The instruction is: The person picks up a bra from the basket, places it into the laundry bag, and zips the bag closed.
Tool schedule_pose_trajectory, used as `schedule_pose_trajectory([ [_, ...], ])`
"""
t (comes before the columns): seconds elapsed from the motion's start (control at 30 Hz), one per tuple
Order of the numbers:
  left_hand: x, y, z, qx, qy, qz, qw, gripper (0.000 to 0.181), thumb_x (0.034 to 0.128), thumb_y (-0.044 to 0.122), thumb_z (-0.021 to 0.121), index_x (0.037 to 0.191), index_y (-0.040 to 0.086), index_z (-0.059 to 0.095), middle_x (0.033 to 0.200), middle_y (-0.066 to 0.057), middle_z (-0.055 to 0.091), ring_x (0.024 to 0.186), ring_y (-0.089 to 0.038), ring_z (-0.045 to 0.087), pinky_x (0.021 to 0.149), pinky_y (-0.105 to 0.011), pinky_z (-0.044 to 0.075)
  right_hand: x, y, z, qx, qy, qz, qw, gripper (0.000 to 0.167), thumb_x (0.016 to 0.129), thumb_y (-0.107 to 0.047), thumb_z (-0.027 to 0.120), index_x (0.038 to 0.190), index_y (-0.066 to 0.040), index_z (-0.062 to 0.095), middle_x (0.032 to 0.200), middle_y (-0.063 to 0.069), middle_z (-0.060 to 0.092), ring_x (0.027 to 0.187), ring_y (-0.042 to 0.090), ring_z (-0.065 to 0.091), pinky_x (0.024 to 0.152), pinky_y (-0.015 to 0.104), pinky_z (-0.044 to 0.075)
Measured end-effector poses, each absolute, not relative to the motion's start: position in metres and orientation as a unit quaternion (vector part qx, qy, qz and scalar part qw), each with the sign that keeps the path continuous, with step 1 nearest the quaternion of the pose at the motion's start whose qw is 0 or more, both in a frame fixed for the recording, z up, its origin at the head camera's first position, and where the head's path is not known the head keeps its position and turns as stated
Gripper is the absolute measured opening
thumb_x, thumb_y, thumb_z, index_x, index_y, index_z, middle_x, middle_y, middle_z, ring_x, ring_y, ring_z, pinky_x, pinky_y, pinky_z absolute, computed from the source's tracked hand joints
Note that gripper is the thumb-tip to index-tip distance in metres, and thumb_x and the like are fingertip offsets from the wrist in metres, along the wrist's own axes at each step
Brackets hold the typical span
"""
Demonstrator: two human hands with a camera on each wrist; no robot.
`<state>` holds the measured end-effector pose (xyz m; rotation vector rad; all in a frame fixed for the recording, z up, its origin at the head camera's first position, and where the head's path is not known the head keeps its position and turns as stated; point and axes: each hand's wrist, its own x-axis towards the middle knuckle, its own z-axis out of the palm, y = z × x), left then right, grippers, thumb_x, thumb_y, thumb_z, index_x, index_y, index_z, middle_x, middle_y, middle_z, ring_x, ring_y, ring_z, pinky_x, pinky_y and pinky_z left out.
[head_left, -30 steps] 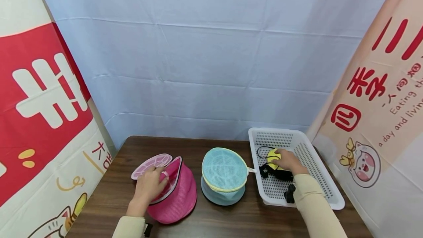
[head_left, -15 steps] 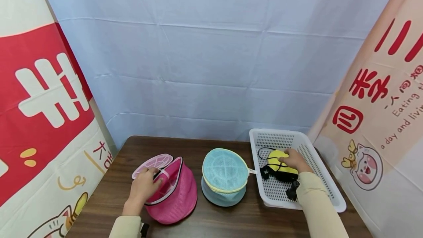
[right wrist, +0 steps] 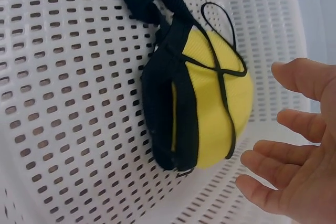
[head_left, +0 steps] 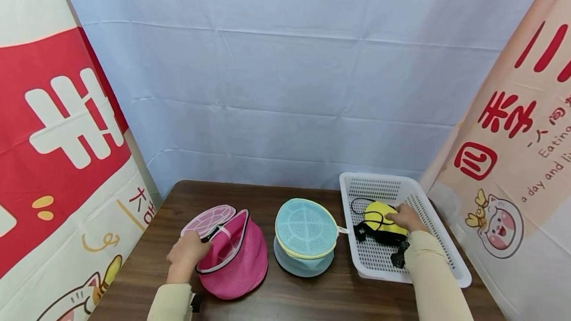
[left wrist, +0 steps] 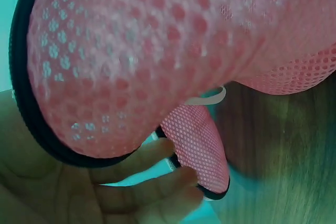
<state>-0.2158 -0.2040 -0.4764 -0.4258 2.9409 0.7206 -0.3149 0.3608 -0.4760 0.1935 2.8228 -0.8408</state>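
Yellow garment (right wrist: 223, 114): lies in the white basket (right wrist: 68, 108), lower right, whose walls presumably keep it contained. My right hand (right wrist: 304, 177), fingers spread, is just beside it, gripping nothing. My left hand (head_left: 188, 252) touches the pink bag (head_left: 245, 266), lower left, apparently steadying its gaping mouth; whether it pinches, I cannot tell. Blue bag (head_left: 305, 229): lower centre. Printed sheet (head_left: 535, 182), right edge, reads "Eating", "a day and".
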Motion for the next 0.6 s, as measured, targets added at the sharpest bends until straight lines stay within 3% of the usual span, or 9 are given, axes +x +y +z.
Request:
schedule_pose_trajectory([
  [0.1,-0.217,-0.206,-0.477,-0.141,0.958,0.242,0.068,0.055,0.0821,0.04,0.064,0.104,-0.01,0.059,0.094,-0.03,0.058,0.081,-0.043,0.057,0.065,-0.062,0.042,-0.316,0.365,-0.481,0.069,0.952,-0.28,0.101,0.061,0.089,-0.02,0.054,0.123,0.026,0.034,0.124,0.045,0.033,0.108,0.056,0.039,0.083,0.057,0.041],
  [0.2,-0.217,-0.207,-0.478,-0.126,0.953,0.263,0.086,0.057,0.0832,0.043,0.063,0.104,-0.011,0.059,0.09,-0.027,0.058,0.08,-0.039,0.057,0.065,-0.055,0.044,-0.317,0.369,-0.485,0.076,0.949,-0.284,0.109,0.057,0.087,-0.021,0.055,0.117,0.026,0.041,0.114,0.043,0.042,0.099,0.051,0.047,0.077,0.054,0.044],
  [0.37,-0.219,-0.207,-0.482,-0.091,0.948,0.296,0.077,0.042,0.0825,0.036,0.067,0.087,-0.005,0.062,0.073,-0.01,0.056,0.069,-0.025,0.053,0.06,-0.041,0.044,-0.316,0.372,-0.492,0.091,0.945,-0.291,0.121,0.061,0.086,-0.022,0.055,0.118,0.026,0.038,0.116,0.044,0.039,0.101,0.052,0.045,0.079,0.055,0.043],
  [0.47,-0.222,-0.206,-0.487,-0.079,0.948,0.302,0.056,0.032,0.0817,0.031,0.068,0.076,0.0,0.059,0.068,-0.007,0.054,0.064,-0.023,0.052,0.056,-0.037,0.042,-0.315,0.374,-0.497,0.112,0.941,-0.291,0.134,0.068,0.086,-0.022,0.055,0.124,0.027,0.027,0.124,0.046,0.029,0.111,0.056,0.035,0.087,0.058,0.037],
  [0.6,-0.225,-0.202,-0.49,-0.082,0.951,0.297,0.023,0.026,0.081,0.025,0.066,0.068,0.007,0.054,0.066,-0.008,0.052,0.062,-0.024,0.05,0.053,-0.037,0.04,-0.312,0.377,-0.507,0.132,0.937,-0.296,0.134,0.067,0.084,-0.019,0.056,0.123,0.027,0.027,0.121,0.045,0.031,0.11,0.055,0.037,0.089,0.058,0.036],
])
